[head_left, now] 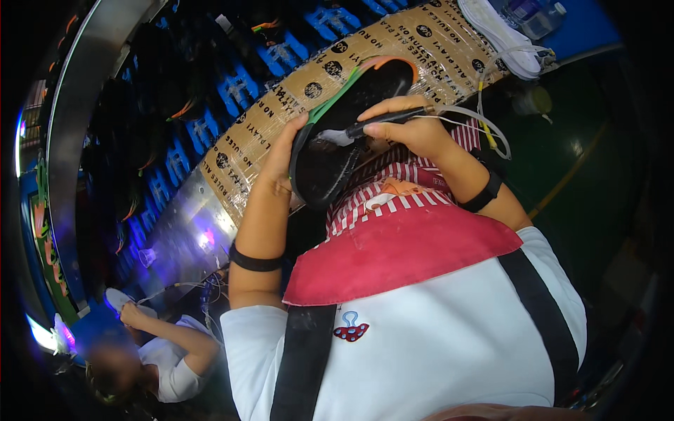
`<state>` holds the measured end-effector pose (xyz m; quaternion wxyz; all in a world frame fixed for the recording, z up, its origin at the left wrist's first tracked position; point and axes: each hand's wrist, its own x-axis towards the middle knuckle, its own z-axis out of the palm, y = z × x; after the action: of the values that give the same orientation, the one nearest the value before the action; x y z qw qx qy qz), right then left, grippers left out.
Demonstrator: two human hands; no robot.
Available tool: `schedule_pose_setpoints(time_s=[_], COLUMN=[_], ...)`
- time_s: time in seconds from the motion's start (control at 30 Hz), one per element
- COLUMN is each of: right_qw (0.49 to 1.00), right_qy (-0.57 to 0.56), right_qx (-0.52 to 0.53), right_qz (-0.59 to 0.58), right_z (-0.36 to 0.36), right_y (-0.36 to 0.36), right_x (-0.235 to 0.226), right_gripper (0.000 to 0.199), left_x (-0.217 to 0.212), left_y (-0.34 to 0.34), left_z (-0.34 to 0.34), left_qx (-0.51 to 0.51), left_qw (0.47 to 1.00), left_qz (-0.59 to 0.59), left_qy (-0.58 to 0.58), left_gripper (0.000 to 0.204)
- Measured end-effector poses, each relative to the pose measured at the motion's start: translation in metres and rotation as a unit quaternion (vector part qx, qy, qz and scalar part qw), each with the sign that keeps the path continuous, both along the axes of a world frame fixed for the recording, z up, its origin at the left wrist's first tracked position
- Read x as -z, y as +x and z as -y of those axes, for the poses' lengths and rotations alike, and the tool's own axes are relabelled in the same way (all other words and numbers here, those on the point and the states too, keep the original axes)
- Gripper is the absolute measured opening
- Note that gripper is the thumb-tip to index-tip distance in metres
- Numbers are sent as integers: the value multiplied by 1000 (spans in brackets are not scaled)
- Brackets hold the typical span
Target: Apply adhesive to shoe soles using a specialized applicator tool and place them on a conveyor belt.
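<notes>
A shoe sole [382, 85], black on the face turned up, with a green and orange rim, is tilted above my lap. My left hand [283, 151] is closed round its left edge. In my right hand [415, 132] I grip a brush [392, 119] by its dark handle. The pale bristles rest on the sole's inner face, near the middle. A thin clear hose [484, 121] runs from the handle's rear end toward the upper right.
Brown printed sheeting [267, 119] covers the bench edge before me. Beyond it, blue racks [239, 91] carry dark pieces. White soles [500, 35] lie at the upper right beside plastic bottles [544, 21]. At the lower left, a co-worker [172, 351] holds a pale sole.
</notes>
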<state>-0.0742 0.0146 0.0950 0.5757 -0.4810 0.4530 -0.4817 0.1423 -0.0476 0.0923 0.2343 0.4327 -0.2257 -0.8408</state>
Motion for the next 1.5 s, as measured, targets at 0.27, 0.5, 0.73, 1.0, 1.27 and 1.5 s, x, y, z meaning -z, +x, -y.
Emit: schedule_pose_setpoints(time_s=[0.27,0.5,0.73,1.0,1.27,1.5], right_qw=[986,929,971,979,974,974], right_qy=[-23,-242,-167,-91,-66,-53], right_qx=[161,-12,83,158,200,205], right_qz=[-41,-279,-148,-93,-88,-75], right_z=[13,-2,-6,-20,-24,-36], right_y=[-27,-8,-18,-35,-59,-66], right_x=[23,-1,-11,-6,-3,5], right_gripper=[16,19,20,22,22,22], left_x=[12,22,12,13,-96,-204], left_y=[2,-10,-6,12,37,62], left_z=[-21,-21,-28,-37,17,85], left_qx=[-46,-88,-252,-253,-347,-481], left_qw=[992,987,963,848,698,480], left_qz=[-82,-126,48,141,127,125], left_qy=[79,56,-86,-443,-614,-723], left_gripper=[45,49,62,77,70,53])
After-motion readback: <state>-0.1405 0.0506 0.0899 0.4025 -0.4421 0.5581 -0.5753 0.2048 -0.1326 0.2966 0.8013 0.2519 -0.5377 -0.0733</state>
